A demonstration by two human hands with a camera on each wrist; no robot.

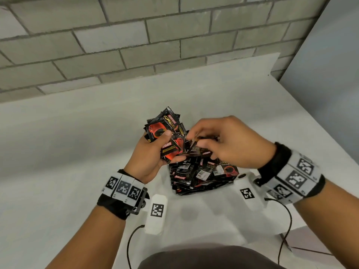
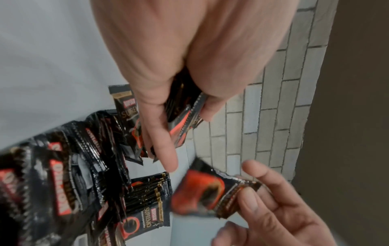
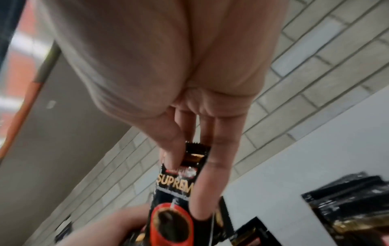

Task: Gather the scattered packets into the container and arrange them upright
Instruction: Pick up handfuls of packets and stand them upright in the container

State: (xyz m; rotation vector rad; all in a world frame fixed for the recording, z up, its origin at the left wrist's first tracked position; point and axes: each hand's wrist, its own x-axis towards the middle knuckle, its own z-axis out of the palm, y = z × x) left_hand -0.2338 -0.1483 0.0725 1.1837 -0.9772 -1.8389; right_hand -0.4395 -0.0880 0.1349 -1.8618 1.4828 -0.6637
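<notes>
Black and red coffee packets are the task's objects. My left hand [image 1: 171, 146] grips a fanned bunch of packets [image 1: 162, 126], thumb on top; the left wrist view shows the same bunch [image 2: 183, 113] between its curled fingers. My right hand [image 1: 194, 142] pinches a single packet [image 1: 196, 150] right beside that bunch. The right wrist view shows this single packet [image 3: 179, 183] held between thumb and fingers. A heap of packets [image 1: 202, 175] lies on the white table [image 1: 77, 142] just below both hands. I cannot make out a container.
Two white marker tags [image 1: 156, 210] [image 1: 246, 193] lie on the table near my wrists, with thin black cables [image 1: 130, 241] running off them. A grey brick wall [image 1: 136, 45] stands behind. The table's right edge [image 1: 320, 133] runs along a grey panel.
</notes>
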